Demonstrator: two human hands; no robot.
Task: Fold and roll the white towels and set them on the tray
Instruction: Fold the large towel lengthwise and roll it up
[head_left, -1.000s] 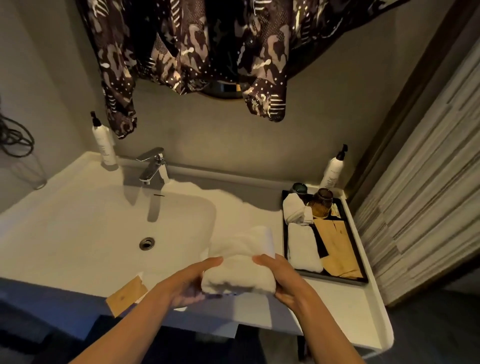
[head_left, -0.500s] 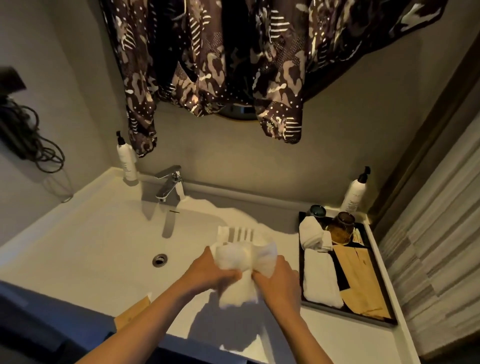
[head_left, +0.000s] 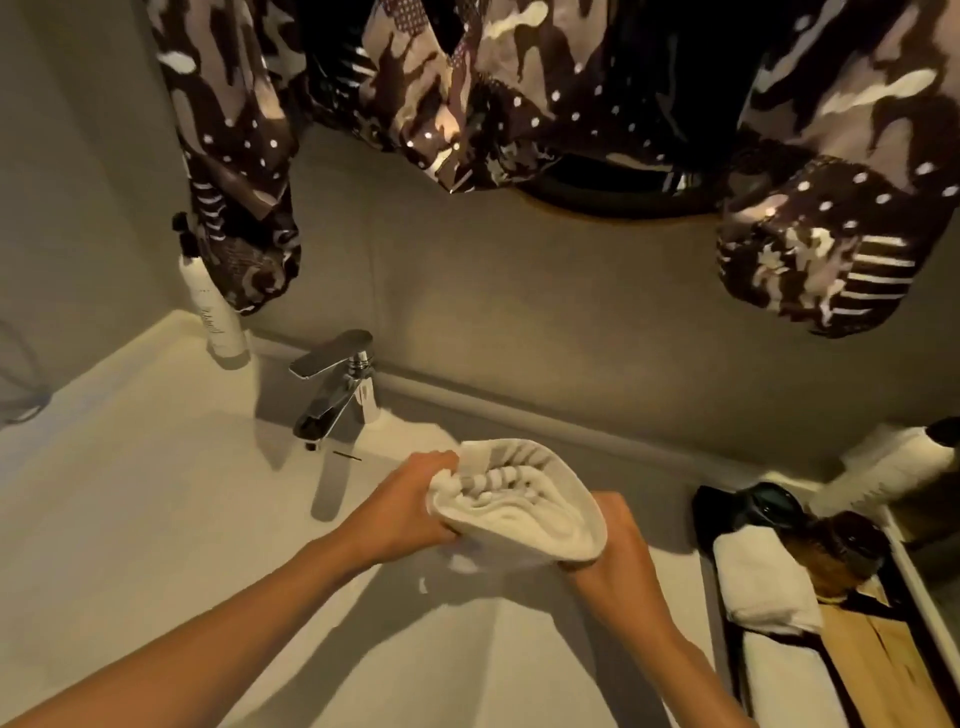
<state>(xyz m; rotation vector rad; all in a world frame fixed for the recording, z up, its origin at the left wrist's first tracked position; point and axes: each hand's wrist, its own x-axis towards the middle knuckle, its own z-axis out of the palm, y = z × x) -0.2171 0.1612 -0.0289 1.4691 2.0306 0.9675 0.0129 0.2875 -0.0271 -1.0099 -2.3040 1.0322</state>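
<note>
From the head view, I hold the white towel (head_left: 519, 512) up off the desk (head_left: 130, 519), in the air over the basin side, because a roll is easier to tighten with nothing dragging under it. It is bunched into a loose roll whose open end faces me, the layers showing as curved folds with a striped band near the top.

My left hand (head_left: 410, 512) grips the left end, fingers curled round the edge and knuckles toward the faucet (head_left: 337, 384). My right hand (head_left: 615, 540) cups the right end from below and behind, its fingers hidden by the cloth, so I judge it to be gripping but cannot see the fingertips. Both forearms come up from the lower edge and converge on the towel, wrists bent slightly inward.

The tray (head_left: 727, 639) sits at the far right of the desk, well apart from the towel. On it lie two finished white towels: a folded towel (head_left: 763, 587) and, nearer me, a flat towel (head_left: 784, 675), beside a wooden board (head_left: 878, 670) and a brown glass (head_left: 836, 551). I judge this towel is mid-roll and still too loose to set down there.

A patterned garment (head_left: 467, 93) hangs overhead, and a white bottle (head_left: 215, 317) stands behind the faucet.
</note>
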